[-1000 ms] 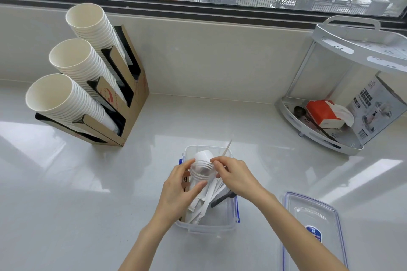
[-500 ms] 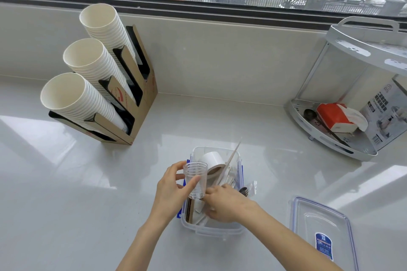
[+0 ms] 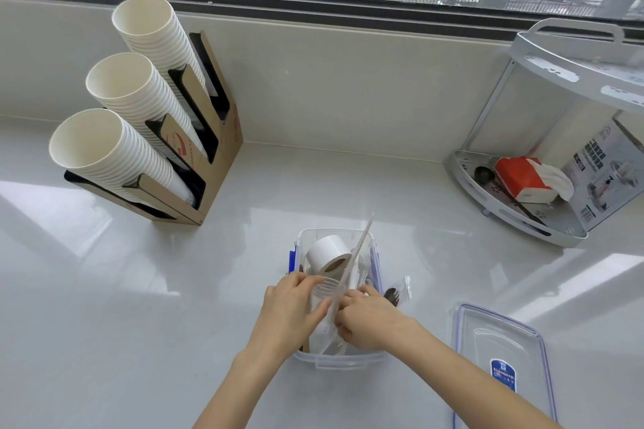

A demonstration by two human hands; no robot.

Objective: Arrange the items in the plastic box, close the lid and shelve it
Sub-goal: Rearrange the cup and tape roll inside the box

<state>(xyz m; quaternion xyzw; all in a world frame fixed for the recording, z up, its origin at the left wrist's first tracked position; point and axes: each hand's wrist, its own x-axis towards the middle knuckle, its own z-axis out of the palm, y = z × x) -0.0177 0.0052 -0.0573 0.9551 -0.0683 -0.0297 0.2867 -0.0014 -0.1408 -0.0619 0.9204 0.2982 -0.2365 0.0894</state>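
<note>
Both hands have dropped lower into the clear plastic box with blue clips (image 3: 339, 360) since a moment ago, and the small see-through ribbed plastic cup (image 3: 322, 291) has come down with them. The left hand (image 3: 291, 312) has its grip wrapped around the cup, with the thumb across the front. The right hand (image 3: 366, 320) is curled over thin white sticks inside the box — I cannot tell just what its grip pinches. A white roll of labels (image 3: 326, 252) lies at the far end, and a long thin white stick (image 3: 355, 251) pokes up past the rim. The box sits on the shiny grey bench (image 3: 139, 306), and its clear flat lid with a blue sticker (image 3: 498, 355) lies apart on the right. The metal corner shelf (image 3: 515, 216) stands far right. The cup looks light, thin and easy to squash, so hold its sides softly. The box looks stiff and slippery — take it by both long sides.
</note>
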